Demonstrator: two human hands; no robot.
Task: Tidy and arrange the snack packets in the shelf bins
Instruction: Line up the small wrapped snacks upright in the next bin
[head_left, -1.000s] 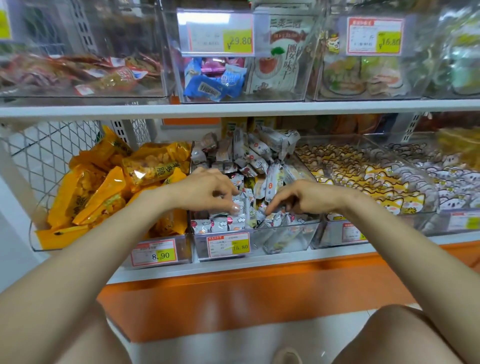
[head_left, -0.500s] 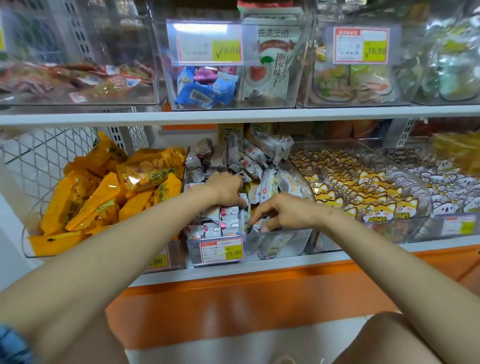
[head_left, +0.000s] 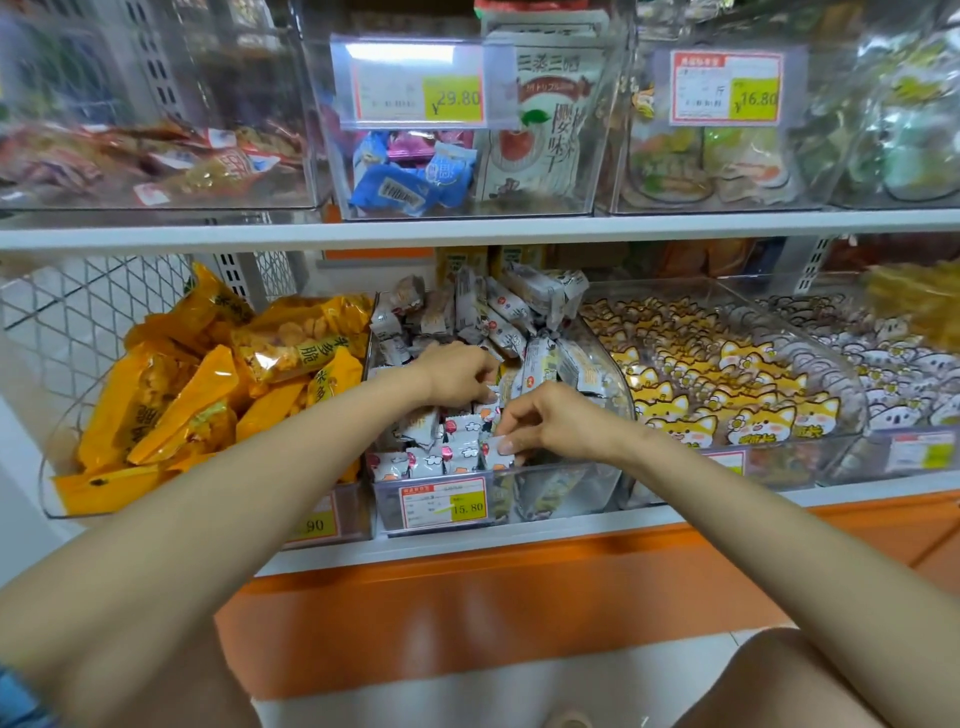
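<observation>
My right hand (head_left: 550, 423) has drawn in beside my left hand (head_left: 457, 376), both now pinching white snack packets (head_left: 457, 452) at the middle bin's (head_left: 569, 491) front edge, so I reckon that row is nearly straightened.

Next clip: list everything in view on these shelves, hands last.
white packets: many, white-grey, middle bin
orange packets: many, orange-yellow, left bin
fox packets: many, yellow, right of middle bin
koala packets: many, white, far right
blue packets: several, blue, upper shelf
white pouch: one, white and red, beside blue packets
price tag: one, red-yellow, middle bin front
left hand: one, among white packets, fingers curled, grip unclear
right hand: one, pinching a white packet at bin front
</observation>
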